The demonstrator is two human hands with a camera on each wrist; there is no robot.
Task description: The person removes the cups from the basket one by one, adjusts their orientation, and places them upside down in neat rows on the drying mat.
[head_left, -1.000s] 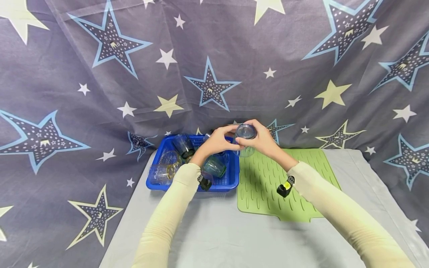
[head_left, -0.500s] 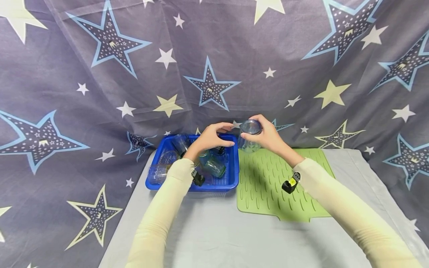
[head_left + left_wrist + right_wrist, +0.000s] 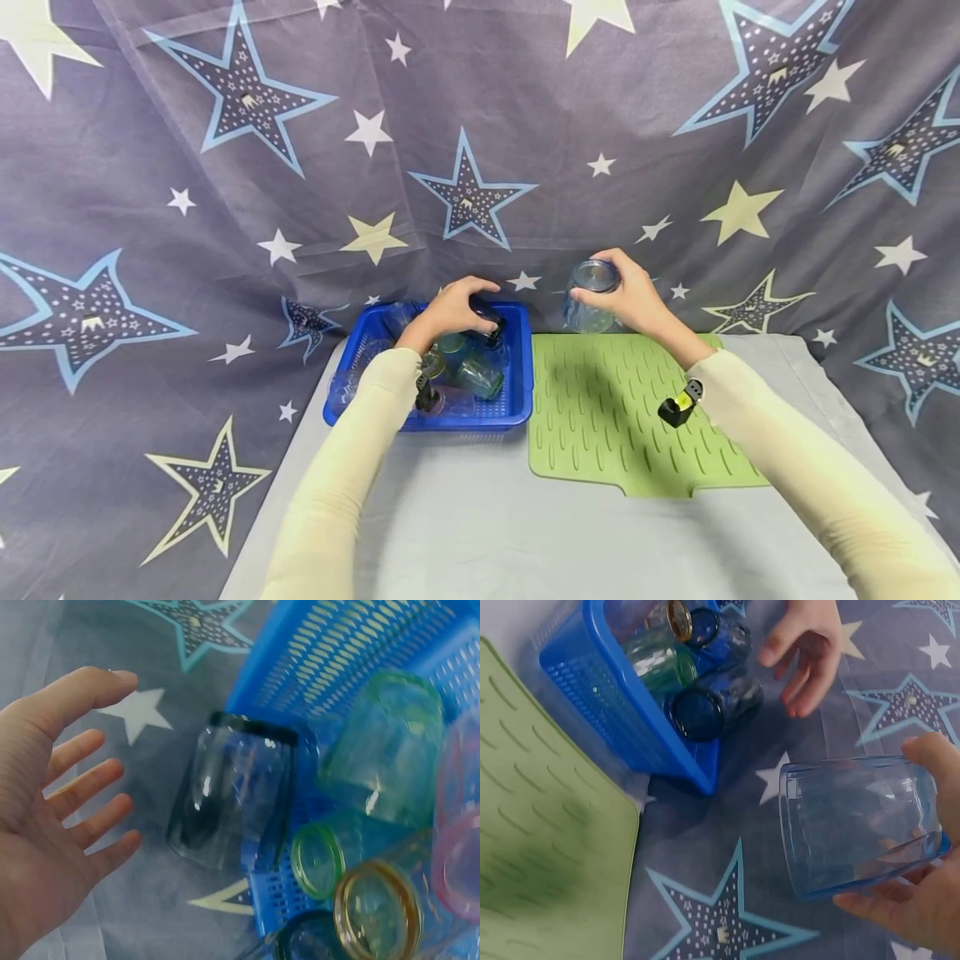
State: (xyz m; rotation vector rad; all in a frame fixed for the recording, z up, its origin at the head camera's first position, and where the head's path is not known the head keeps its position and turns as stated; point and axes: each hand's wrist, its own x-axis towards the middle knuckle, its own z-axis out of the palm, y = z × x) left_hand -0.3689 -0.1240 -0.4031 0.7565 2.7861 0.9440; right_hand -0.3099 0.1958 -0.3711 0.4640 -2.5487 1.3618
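Observation:
A clear, blue-tinted drinking glass [image 3: 855,825] is pinched between the thumb and fingers of my right hand [image 3: 633,287]. In the head view this glass [image 3: 581,312] is held base up above the back edge of the green mat. My left hand [image 3: 453,307] is over the back of the blue basket, thumb and fingers spread apart. The left wrist view shows that hand [image 3: 60,802] holding nothing, beside a dark grey glass [image 3: 236,795] lying at the basket's rim. Around it in the basket are a green glass [image 3: 386,750], an amber-rimmed glass [image 3: 377,915] and a pink glass [image 3: 457,862].
The blue plastic basket [image 3: 525,367] stands on the grey-covered table [image 3: 465,517]. To its right lies the green ridged mat [image 3: 585,425]. A grey star-patterned cloth [image 3: 555,150] hangs close behind both.
Both hands were on the blue-tinted glass; the left let go and moved left over the basket. My right hand carried the glass to the right, above the mat's back edge.

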